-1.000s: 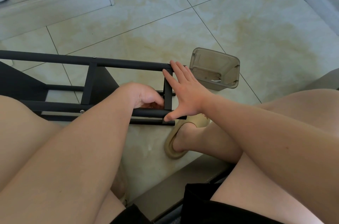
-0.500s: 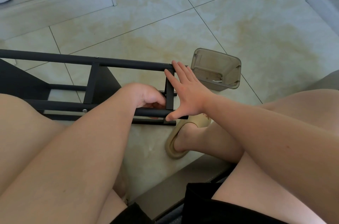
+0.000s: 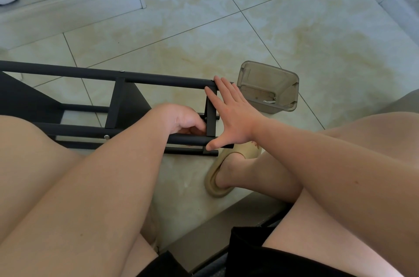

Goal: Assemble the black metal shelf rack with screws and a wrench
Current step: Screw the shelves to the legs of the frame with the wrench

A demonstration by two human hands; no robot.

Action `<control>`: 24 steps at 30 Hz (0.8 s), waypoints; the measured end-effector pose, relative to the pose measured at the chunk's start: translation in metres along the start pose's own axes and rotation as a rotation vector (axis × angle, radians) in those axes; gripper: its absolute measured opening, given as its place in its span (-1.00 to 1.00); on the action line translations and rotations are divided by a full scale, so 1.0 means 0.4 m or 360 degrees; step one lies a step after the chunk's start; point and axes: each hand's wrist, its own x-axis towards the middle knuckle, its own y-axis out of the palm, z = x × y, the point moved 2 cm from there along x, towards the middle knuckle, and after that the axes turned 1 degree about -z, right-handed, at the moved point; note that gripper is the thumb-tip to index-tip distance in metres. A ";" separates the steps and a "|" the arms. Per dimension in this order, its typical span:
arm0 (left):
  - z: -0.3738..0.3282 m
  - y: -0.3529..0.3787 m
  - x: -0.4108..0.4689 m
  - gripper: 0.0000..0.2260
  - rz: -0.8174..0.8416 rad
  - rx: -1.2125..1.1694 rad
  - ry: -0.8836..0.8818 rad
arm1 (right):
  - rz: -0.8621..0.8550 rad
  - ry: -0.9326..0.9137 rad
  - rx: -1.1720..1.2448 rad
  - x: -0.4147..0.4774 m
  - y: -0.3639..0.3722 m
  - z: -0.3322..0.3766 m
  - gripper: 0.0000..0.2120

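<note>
Bright even daylight, soft shadows, wide-angle distortion

Grip of the left hand (image 3: pixel 180 119) out of sight behind the rack (image 3: pixel 68 74), itself cropped at left.

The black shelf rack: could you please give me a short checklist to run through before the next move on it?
1. Rack lies on the floor tiles: ok.
2. Right hand braces the end crosspiece, fingers straight: ok.
3. Left hand curled low beside that crosspiece; its hold: cannot tell.
4. Wrench: hidden, cannot tell.
5. Screw head at the top rail's end in place: ok.
6. Plastic container beside the rack's end: ok.
</note>
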 end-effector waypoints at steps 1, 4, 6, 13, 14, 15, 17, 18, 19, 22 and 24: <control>0.001 0.000 0.000 -0.77 0.0022 -0.0021 -0.0016 | 0.0001 0.0000 0.0000 0.000 0.000 0.000 0.39; 0.000 0.002 -0.008 -0.80 0.0108 -0.0094 -0.0057 | 0.0004 -0.0002 0.0002 0.000 0.001 0.000 0.39; -0.001 0.002 -0.009 -0.84 0.0065 -0.0087 -0.0067 | 0.0007 -0.0001 0.0007 0.000 0.001 0.001 0.39; -0.002 0.000 -0.003 -0.75 -0.0016 0.0055 -0.0003 | -0.0001 -0.0001 0.0014 -0.001 0.001 0.001 0.39; -0.001 0.001 -0.005 -0.74 0.0013 0.0014 -0.0009 | -0.0002 0.0000 0.0012 -0.001 0.002 0.001 0.39; -0.001 0.002 -0.006 -0.73 0.0044 -0.0011 -0.0018 | -0.0001 -0.0001 0.0011 0.000 0.003 0.002 0.39; -0.001 0.004 -0.008 -0.76 0.0090 -0.0025 -0.0032 | 0.0000 0.0000 0.0014 0.000 0.003 0.002 0.39; -0.002 0.006 -0.008 -0.78 0.0086 -0.0031 -0.0032 | 0.0000 0.0000 0.0017 0.000 0.003 0.001 0.39; -0.004 0.005 -0.009 -0.79 0.0057 -0.0023 -0.0023 | 0.0000 0.0000 0.0020 0.001 0.003 0.000 0.39; -0.008 0.005 -0.010 -0.86 -0.0031 0.0095 0.0014 | 0.0001 -0.0001 0.0023 0.001 0.004 -0.001 0.39; -0.009 0.004 -0.012 -0.88 -0.0041 0.0115 0.0016 | 0.0001 0.0001 0.0020 0.001 0.004 -0.001 0.39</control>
